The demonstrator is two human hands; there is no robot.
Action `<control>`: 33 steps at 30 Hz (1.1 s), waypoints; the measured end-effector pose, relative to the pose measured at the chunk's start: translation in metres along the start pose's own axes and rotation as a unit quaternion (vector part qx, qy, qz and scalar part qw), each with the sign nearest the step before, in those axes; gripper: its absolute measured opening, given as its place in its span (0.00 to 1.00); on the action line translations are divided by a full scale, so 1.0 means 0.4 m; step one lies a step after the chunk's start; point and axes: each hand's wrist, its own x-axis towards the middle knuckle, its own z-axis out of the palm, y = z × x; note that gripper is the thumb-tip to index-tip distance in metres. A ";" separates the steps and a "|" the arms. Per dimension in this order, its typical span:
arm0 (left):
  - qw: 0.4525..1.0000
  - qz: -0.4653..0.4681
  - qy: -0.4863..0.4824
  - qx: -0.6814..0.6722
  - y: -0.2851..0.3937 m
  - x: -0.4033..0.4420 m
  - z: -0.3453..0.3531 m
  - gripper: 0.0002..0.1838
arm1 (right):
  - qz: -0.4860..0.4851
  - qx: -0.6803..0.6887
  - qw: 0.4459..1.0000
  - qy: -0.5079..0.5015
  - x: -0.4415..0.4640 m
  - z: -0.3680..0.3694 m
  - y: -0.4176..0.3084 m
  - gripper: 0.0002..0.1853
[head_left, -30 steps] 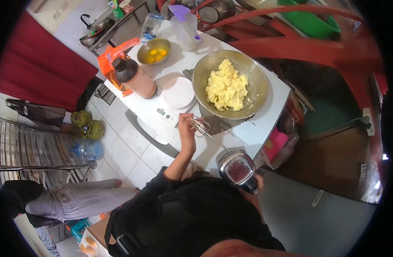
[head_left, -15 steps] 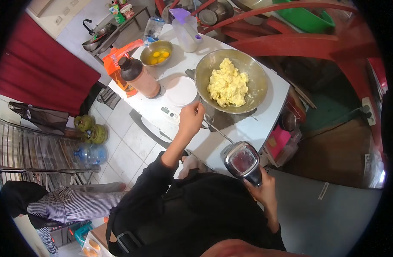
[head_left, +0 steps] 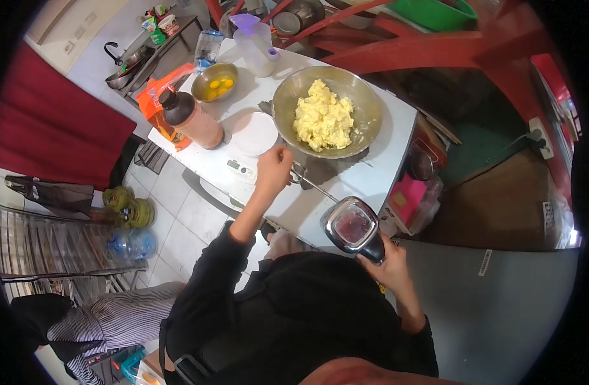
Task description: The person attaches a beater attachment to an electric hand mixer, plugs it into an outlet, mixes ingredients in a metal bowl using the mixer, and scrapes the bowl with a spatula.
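My right hand (head_left: 389, 264) is wrapped round the handle of a chrome and black hand mixer (head_left: 351, 224). The mixer's beaters (head_left: 302, 176) point up and left towards my left hand (head_left: 275, 168), whose fingers are curled closed at their tips, over the table edge side of the scale. A large metal bowl (head_left: 370, 109) with a pale yellow creamy mass (head_left: 323, 117) stands beyond the beaters. Left of it are a white digital scale (head_left: 242, 168) with a round plate, a dark-capped bottle (head_left: 190, 120) and a small metal bowl of egg yolks (head_left: 215, 83).
The white table (head_left: 397, 128) also bears a clear jug (head_left: 256, 52) with a purple item and an orange bag (head_left: 156, 102). A person in striped clothing (head_left: 131, 317) is at the lower left. Red framework (head_left: 423, 54) rises behind the table.
My left hand has moved from open fingers beside the beaters to a closed hold at their tips. My right hand and the mixer have shifted slightly up. The view has shifted too.
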 end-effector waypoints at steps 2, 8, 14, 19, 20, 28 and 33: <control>0.996 0.064 0.039 -0.052 -0.010 -0.022 -0.001 0.11 | 0.009 0.012 1.000 -0.002 -0.006 -0.001 -0.002 0.28; 0.993 -0.073 -0.093 0.030 -0.027 0.005 -0.032 0.11 | -0.030 0.037 0.998 -0.051 0.019 -0.035 0.005 0.26; 0.974 -0.028 -0.205 -0.091 -0.001 0.010 -0.085 0.16 | -0.023 0.028 0.997 -0.069 0.019 -0.033 0.025 0.27; 0.978 -0.094 -0.161 -0.098 -0.038 0.008 -0.048 0.15 | -0.016 0.002 0.997 -0.079 0.025 -0.029 0.020 0.28; 0.979 -0.099 -0.152 -0.095 -0.051 0.007 -0.044 0.15 | -0.011 -0.003 0.997 -0.079 0.023 -0.026 0.019 0.29; 0.950 0.249 -0.116 -0.150 -0.066 -0.057 -0.024 0.08 | 0.010 -0.019 0.993 -0.115 0.041 -0.030 0.027 0.29; 0.967 0.149 -0.120 -0.170 -0.018 -0.058 -0.035 0.05 | -0.020 -0.046 0.992 -0.116 0.052 -0.019 0.024 0.27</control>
